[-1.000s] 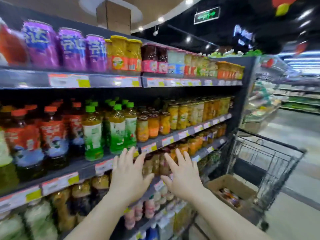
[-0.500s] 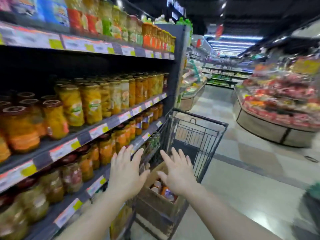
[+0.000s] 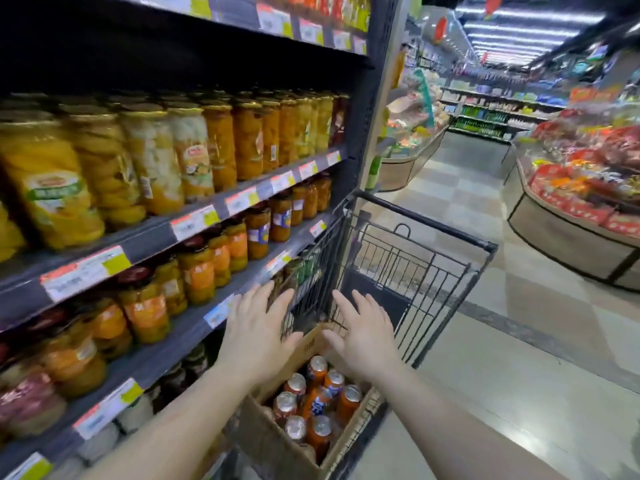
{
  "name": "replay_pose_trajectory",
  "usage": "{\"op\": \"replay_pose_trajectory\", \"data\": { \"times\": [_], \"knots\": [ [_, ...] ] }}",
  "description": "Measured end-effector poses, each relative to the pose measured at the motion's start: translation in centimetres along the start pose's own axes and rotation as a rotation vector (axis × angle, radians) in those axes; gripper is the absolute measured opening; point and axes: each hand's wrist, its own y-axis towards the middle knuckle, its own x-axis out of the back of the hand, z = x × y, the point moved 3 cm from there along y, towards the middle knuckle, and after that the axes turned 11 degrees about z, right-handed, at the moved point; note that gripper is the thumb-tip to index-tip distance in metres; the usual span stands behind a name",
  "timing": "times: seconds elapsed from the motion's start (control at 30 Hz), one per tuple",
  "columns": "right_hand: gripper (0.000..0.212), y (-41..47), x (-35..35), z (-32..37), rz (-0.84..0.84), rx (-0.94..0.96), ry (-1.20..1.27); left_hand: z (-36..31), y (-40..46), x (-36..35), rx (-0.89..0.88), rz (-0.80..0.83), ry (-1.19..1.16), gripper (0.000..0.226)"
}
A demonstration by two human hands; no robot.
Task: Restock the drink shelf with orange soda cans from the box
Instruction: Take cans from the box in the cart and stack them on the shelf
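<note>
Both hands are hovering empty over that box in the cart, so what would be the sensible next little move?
Probably lower the right hand onto an upright orange soda can and grasp it. Both hands are open and empty, the left hand too, and the brown cardboard box beneath them holds several cans.

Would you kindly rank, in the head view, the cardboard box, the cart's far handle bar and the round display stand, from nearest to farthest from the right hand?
From the right hand:
1. Cardboard box, directly beneath, in the cart.
2. Cart's far handle bar, ahead and above.
3. Round display stand, across the aisle, right.
</note>
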Motion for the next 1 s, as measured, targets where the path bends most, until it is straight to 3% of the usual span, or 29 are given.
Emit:
{"op": "replay_pose_trajectory", "data": {
  "times": [0.27, 0.53, 0.7, 1.0],
  "knots": [
    [0.074, 11.3, -6.1, -11.0, 0.214, 0.115, -0.085, -0.6, 6.2, -10.8, 0.237, 0.168, -0.109, 0.075],
    [0.073, 15.3, -17.0, -12.9, 0.525, 0.299, -0.138, 2.0, 5.6, -18.6, 0.444, 0.253, -0.165, 0.075],
    [0.078, 16.7, -23.3, -13.8, 0.626, 0.343, -0.110, 3.9, 5.6, -23.1, 0.444, 0.295, -0.169, 0.081],
    [0.088, 18.7, -29.3, -13.7, 0.711, 0.537, -0.429, 6.0, 5.2, -27.1, 0.445, 0.298, -0.141, 0.084]
  ]
}}
